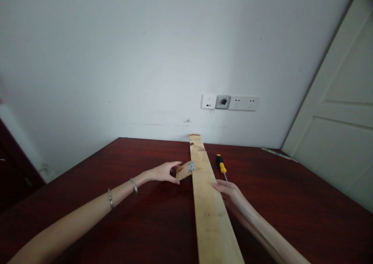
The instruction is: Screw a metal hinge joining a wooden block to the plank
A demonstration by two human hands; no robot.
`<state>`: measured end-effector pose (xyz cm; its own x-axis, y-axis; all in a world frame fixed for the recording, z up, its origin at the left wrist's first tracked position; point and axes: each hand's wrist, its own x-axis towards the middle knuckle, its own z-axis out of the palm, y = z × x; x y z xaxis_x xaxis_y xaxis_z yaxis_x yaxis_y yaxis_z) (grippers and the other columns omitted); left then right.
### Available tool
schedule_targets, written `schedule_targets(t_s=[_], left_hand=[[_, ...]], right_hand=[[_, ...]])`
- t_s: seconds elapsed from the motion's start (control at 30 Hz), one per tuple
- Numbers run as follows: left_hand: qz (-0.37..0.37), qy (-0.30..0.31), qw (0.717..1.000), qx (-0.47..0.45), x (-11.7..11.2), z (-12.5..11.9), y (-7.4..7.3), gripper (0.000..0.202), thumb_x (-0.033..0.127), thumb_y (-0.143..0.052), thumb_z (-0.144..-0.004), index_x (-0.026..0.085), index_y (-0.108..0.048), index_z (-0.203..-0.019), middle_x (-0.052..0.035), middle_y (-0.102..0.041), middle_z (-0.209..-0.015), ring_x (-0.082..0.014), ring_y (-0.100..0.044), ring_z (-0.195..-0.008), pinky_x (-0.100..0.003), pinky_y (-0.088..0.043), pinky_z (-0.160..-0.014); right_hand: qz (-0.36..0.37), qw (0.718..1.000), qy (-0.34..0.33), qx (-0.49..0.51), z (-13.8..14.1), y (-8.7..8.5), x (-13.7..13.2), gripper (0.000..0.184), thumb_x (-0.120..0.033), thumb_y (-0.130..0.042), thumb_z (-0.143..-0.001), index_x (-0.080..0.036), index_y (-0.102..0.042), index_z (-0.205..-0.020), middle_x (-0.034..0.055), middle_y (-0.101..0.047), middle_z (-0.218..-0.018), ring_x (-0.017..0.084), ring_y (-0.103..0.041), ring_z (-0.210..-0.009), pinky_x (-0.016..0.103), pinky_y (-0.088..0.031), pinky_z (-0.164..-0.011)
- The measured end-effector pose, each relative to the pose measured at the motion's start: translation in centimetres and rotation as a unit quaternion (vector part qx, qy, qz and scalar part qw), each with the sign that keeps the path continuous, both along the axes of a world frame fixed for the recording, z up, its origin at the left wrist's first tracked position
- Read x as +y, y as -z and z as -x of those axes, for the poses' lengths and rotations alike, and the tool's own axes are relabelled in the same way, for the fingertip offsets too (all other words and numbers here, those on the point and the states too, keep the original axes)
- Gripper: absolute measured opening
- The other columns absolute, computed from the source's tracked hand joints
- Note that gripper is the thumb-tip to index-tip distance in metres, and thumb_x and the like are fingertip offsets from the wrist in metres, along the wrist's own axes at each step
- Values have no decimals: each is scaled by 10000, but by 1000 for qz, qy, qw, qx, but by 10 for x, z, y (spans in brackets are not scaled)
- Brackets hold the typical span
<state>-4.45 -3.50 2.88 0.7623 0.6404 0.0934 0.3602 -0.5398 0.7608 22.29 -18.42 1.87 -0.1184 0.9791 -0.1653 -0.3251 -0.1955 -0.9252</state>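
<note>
A long pale wooden plank (210, 209) lies on the dark red table (116, 217), running from the wall towards me. A small wooden block (183, 172) sits against the plank's left edge, joined to it by a small metal hinge (191, 165). My left hand (164, 172) grips the small block between thumb and fingers. My right hand (229, 190) rests flat beside the plank's right edge with fingers stretched out, touching the plank. A screwdriver with a yellow and black handle (221, 164) lies on the table just beyond my right hand.
A white wall stands behind the table, with a row of wall sockets (230, 102) above the plank's far end. A white door (340, 132) is at the right. Two bracelets circle my left forearm (122, 192).
</note>
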Motion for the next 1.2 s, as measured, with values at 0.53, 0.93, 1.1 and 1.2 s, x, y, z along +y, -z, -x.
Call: schedule_targets(t_s=[0.53, 0.93, 1.1, 1.2], left_hand=[[-23, 9, 997, -80, 3, 6, -48, 880, 151, -729, -655, 201, -350, -1448, -60, -627, -1118, -197, -599, -1077, -335, -411, -1002], [-92, 40, 990, -101, -1, -50, -81, 920, 237, -779, -655, 160, -332, -1455, -109, -618, -1107, -233, -595, -1047, -329, -435, -953], [-144, 60, 985, 78, 4, -84, -82, 1116, 428, -795, -627, 155, -166, -1508, -135, -573, -1213, -259, -567, -1082, -337, -428, -926], [-169, 101, 967, 160, 1, -100, -85, 1145, 501, -767, -648, 132, -112, -1512, -154, -557, -1258, -261, -562, -1095, -324, -426, -916]], right_hand=[[-17, 1000, -6, 11, 5, -2, -5, 322, -359, -742, -707, -131, -713, -933, 85, -754, -864, 198, -698, -749, 333, -497, -798], [-6, 1000, -9, 4, 9, -4, -10, 334, -361, -731, -716, -128, -705, -954, 97, -756, -900, 216, -713, -805, 317, -504, -789], [-5, 1000, -3, -8, 9, -3, -10, 352, -374, -742, -696, -134, -706, -952, 101, -756, -926, 233, -712, -849, 337, -504, -825], [1, 1000, -4, -7, 10, -2, -9, 350, -380, -746, -685, -141, -708, -939, 99, -757, -927, 238, -710, -862, 345, -503, -832]])
